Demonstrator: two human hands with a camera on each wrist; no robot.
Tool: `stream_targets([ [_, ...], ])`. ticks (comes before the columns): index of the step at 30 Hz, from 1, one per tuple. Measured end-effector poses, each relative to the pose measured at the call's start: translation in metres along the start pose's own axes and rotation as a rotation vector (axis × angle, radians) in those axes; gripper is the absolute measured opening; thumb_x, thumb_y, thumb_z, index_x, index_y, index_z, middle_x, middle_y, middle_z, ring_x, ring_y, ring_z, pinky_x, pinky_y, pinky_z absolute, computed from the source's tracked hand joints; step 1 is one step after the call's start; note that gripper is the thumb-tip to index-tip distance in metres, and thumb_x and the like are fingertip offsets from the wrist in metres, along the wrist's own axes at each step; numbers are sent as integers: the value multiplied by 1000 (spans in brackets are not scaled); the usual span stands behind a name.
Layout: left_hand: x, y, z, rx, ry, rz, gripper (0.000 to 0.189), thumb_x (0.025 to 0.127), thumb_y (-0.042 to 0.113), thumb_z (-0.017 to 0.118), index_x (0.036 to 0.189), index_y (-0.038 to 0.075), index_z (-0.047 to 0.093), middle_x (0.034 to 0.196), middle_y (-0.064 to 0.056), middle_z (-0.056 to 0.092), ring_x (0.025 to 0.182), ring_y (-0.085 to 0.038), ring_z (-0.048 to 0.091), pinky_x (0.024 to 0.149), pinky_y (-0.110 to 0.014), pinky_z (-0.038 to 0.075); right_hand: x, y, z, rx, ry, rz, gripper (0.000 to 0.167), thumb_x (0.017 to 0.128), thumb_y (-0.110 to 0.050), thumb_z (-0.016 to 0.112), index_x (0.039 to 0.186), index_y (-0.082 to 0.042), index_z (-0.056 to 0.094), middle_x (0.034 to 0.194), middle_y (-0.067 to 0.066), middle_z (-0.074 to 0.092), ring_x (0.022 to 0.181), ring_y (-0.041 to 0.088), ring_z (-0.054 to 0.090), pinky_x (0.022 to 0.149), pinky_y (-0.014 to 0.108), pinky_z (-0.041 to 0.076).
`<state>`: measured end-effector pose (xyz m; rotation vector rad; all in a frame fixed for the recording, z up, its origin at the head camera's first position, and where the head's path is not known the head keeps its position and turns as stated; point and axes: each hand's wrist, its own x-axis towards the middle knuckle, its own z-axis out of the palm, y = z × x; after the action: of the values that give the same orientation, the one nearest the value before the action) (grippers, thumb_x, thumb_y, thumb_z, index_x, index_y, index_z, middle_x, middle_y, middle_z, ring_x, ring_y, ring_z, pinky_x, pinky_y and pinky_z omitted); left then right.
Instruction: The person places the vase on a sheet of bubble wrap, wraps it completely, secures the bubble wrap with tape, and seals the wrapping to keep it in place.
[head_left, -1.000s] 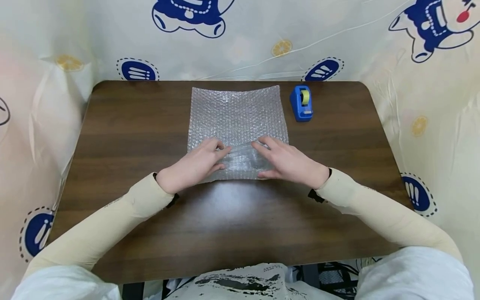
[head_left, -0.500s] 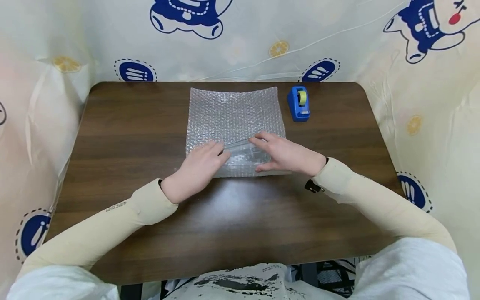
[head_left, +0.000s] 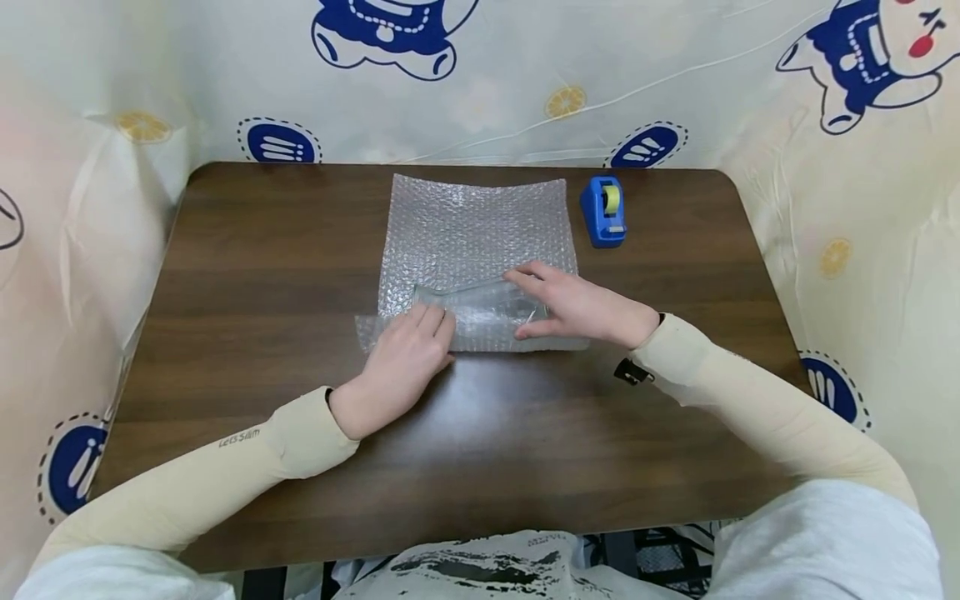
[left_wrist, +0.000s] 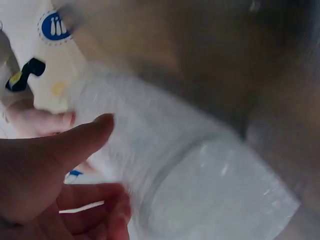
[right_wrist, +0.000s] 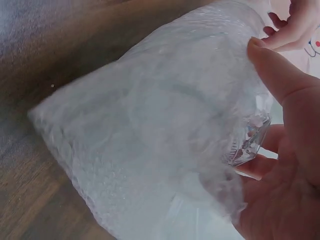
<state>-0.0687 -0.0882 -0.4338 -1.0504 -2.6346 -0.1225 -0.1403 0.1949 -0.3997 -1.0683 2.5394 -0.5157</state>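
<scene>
Well, right hand [head_left: 577, 308]: it held the bundle's right end, thumb on the near side and fingers on the far, the two set apart by its thickness.
Left hand [head_left: 401, 358]: its fingers bent over the bubble wrap [head_left: 480, 221] at the left end, holding it loosely; how hard they pressed, I could not tell.
Clear glass [right_wrist: 252, 142]: it lay on its side between the two hands, under a fold of the wrap, on the near part of the sheet. Whether it was truly glass or plastic, I could not say.
Long axis: left to right, roughly along the table's near edge, from one hand toward the other.
Nearer hand: the right, to judge by the bare, faceted end that showed against its fingers.
Loose sheet: it stretched flat from the bundle toward the far edge, away from the person.
Side flap: a corner of wrap stuck out leftward past the left hand.
Inside the glass: nothing I could make out through the wrap.
Tape dispenser [head_left: 603, 212]: blue, just beyond the sheet's right edge, untouched, with a yellow roll [head_left: 612, 200] seated in it.
Table [head_left: 262, 250]: brown, wood-grained, under everything.
</scene>
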Motion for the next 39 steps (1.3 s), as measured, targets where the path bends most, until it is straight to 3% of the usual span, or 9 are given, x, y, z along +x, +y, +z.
stream_targets([
  [3, -2, -1, 5, 142, -37, 2, 80, 76, 35, 93, 136, -7, 59, 126, -19, 63, 110, -34, 57, 82, -41, 49, 2, 3, -3, 24, -15, 37, 87, 94, -42, 77, 159, 0, 37, 153, 23, 45, 130, 33, 57, 109, 47, 49],
  [7, -4, -5, 14, 215, -41, 1, 90, 76, 40, 93, 144, -4, 54, 139, -20, 58, 127, -34, 53, 100, -49, 45, 4, 8, -4, 54, -36, 74, 89, 94, -45, 76, 160, -2, 35, 155, 23, 44, 132, 34, 56, 109, 48, 49],
  [10, -4, -10, 22, 208, -19, 6, 81, 84, 32, 87, 147, -5, 51, 147, -22, 55, 138, -35, 50, 110, -55, 41, 7, 12, -4, 80, -46, 86, 88, 95, -46, 75, 161, -3, 34, 156, 22, 43, 135, 35, 54, 111, 50, 47],
  [14, -1, -17, 31, 195, 2, 13, 63, 96, 15, 72, 149, -8, 47, 154, -24, 50, 145, -35, 46, 115, -56, 38, 11, 18, -7, 105, -54, 97, 85, 98, -43, 72, 161, -2, 34, 159, 23, 41, 142, 39, 47, 115, 53, 41],
  [16, 1, -20, 32, 201, 7, 19, 61, 97, 13, 69, 149, -8, 47, 154, -24, 50, 145, -35, 46, 116, -56, 37, 13, 21, -9, 114, -64, 97, 84, 98, -43, 72, 161, -2, 34, 160, 23, 40, 145, 40, 44, 117, 55, 39],
  [24, 1, -9, 21, 184, 23, 57, 84, 83, 42, 87, 141, -11, 56, 143, -27, 59, 132, -39, 55, 112, -54, 42, 16, 34, -15, 194, -103, 18, 79, 97, -39, 74, 160, -7, 39, 165, 18, 37, 154, 42, 27, 123, 58, 26],
  [29, 4, -8, 18, 200, 20, 60, 87, 81, 46, 89, 139, -10, 58, 139, -26, 62, 127, -39, 58, 109, -52, 45, 16, 42, -17, 232, -122, 3, 79, 97, -38, 75, 161, -10, 38, 167, 15, 34, 157, 42, 21, 124, 59, 22],
  [35, 11, -21, 16, 54, 10, 76, 95, 74, 57, 89, 133, -11, 60, 132, -26, 66, 121, -40, 61, 107, -51, 47, 20, 45, -14, 247, -142, 5, 82, 97, -42, 73, 162, -11, 35, 167, 15, 34, 156, 36, 26, 123, 57, 27],
  [39, 8, -24, 17, -25, 38, 69, 88, 74, 50, 92, 130, -10, 62, 128, -25, 67, 119, -40, 61, 106, -51, 47, 21, 43, -12, 250, -146, -2, 83, 97, -42, 74, 163, -11, 34, 168, 14, 32, 156, 36, 25, 124, 57, 25],
])
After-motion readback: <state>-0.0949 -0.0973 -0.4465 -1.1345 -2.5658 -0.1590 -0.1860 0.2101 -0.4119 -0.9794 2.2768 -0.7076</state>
